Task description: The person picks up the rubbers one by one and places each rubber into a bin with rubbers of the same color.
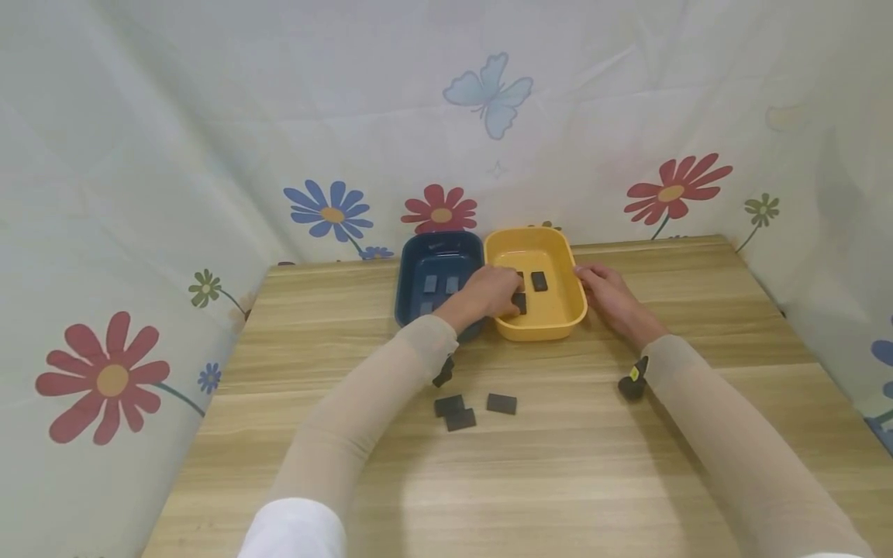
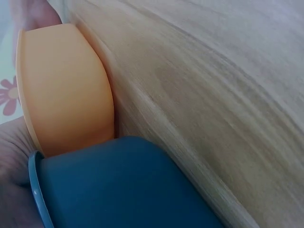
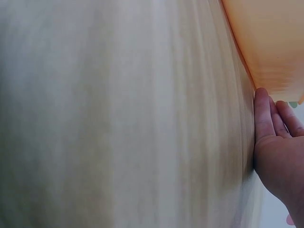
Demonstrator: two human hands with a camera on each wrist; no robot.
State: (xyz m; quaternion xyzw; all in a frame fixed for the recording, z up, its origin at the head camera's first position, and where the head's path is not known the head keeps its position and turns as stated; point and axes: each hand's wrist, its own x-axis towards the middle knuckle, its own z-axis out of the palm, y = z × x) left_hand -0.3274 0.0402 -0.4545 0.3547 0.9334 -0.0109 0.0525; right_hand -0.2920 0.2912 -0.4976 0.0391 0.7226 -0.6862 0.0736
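Note:
My left hand (image 1: 488, 293) reaches over the near right side of the dark blue tray (image 1: 401, 291) into the yellow tray (image 1: 551, 329). Between its thumb and fingers it pinches a small black block (image 1: 519, 303), low over the yellow floor. Another black block (image 1: 539, 280) lies in that tray, and one more is partly hidden behind the fingers. My right hand (image 1: 614, 302) touches the yellow tray's right side. In the right wrist view its fingers (image 3: 264, 114) are straight, their tips against the outer wall near the tabletop.
Several grey blocks (image 1: 452, 285) lie in the blue tray. On the wooden table (image 1: 572, 465), in front of the trays, are loose dark blocks (image 1: 501, 404), two of them touching. A flowered cloth (image 1: 593, 101) hangs behind the table's back edge.

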